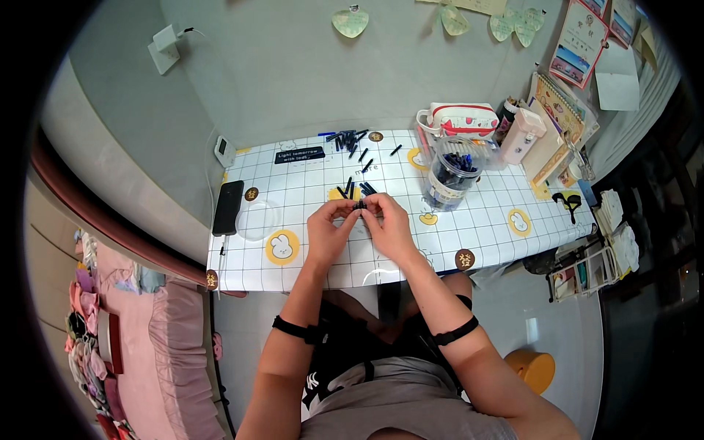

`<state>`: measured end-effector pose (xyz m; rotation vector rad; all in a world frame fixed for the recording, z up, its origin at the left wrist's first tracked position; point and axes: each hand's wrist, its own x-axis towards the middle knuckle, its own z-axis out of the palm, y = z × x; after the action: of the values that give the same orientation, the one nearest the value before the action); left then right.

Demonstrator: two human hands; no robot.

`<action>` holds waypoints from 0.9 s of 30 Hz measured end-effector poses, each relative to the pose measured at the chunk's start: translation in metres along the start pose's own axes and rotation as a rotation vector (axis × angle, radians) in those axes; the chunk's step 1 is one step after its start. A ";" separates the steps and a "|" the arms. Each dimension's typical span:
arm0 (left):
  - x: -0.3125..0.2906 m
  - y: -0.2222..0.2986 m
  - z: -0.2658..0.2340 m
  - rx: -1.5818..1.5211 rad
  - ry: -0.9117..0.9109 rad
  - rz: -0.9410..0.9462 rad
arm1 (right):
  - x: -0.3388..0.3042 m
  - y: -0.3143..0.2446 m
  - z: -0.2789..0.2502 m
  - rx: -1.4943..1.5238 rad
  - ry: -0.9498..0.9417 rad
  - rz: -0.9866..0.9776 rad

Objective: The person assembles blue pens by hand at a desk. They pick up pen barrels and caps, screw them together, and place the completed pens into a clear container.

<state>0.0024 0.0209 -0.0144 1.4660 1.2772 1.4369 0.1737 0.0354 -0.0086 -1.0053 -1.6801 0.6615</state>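
Observation:
My left hand (330,229) and my right hand (389,227) meet over the middle of the table, fingertips pinched together. Between them is a small bunch of dark ink cartridges (359,206), mostly hidden by the fingers. Just beyond my fingertips lie a few more dark cartridges (350,189) on the cloth. A larger pile of black and blue cartridges (345,141) is near the wall, with some loose ones between. To the right stands a clear plastic jar (445,192), holding many dark cartridges, apparently without its lid.
A round clear lid (257,221) and a black phone (228,207) on a cable lie at the left. Behind the jar are a white and red pencil case (463,120), a pink bottle (523,136) and upright books (551,132). Black scissors (569,205) rest near the right edge.

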 end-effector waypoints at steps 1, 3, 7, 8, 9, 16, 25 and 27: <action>0.000 0.000 0.000 0.000 0.003 0.006 | 0.000 -0.001 0.000 -0.003 0.004 0.010; 0.000 0.000 0.000 0.000 0.009 0.018 | 0.000 0.000 0.001 0.006 0.013 0.005; 0.000 -0.003 0.000 -0.005 0.020 0.002 | 0.000 -0.003 0.001 0.012 0.019 -0.002; 0.000 -0.005 0.000 -0.011 0.021 0.000 | 0.000 -0.003 0.001 0.012 0.019 0.001; 0.000 -0.005 0.000 -0.018 0.022 0.002 | 0.000 -0.003 0.001 0.011 0.022 0.002; -0.001 0.003 -0.001 0.071 0.001 0.070 | 0.000 0.000 0.001 -0.094 0.072 -0.138; -0.005 0.003 -0.004 0.102 0.011 0.142 | -0.005 -0.011 -0.001 -0.035 -0.001 0.022; -0.004 0.004 -0.001 0.137 0.020 0.121 | -0.006 -0.007 0.001 -0.068 0.031 0.006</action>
<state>0.0028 0.0161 -0.0117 1.6482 1.3414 1.4696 0.1716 0.0270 -0.0056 -1.0639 -1.6829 0.5931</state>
